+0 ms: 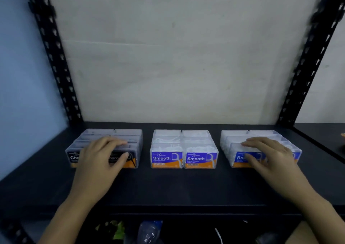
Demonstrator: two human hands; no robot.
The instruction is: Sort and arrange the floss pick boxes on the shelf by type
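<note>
Three blocks near shelf (177,187) back edge, two columns each, rows uncountable: charcoal boxes (128,139) left, Smooth boxes (183,146) centre, "Ro…" boxes (235,137) right. Left hand (104,156) and right hand (267,154) lie flat on the outer blocks, gripping nothing. Gaps between blocks, wide strip to the front edge.

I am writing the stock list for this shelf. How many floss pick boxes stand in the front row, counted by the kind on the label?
Charcoal boxes: 2
Smooth boxes: 2
"Ro" boxes, labels partly hidden under the right hand: 2
Total: 6
</note>
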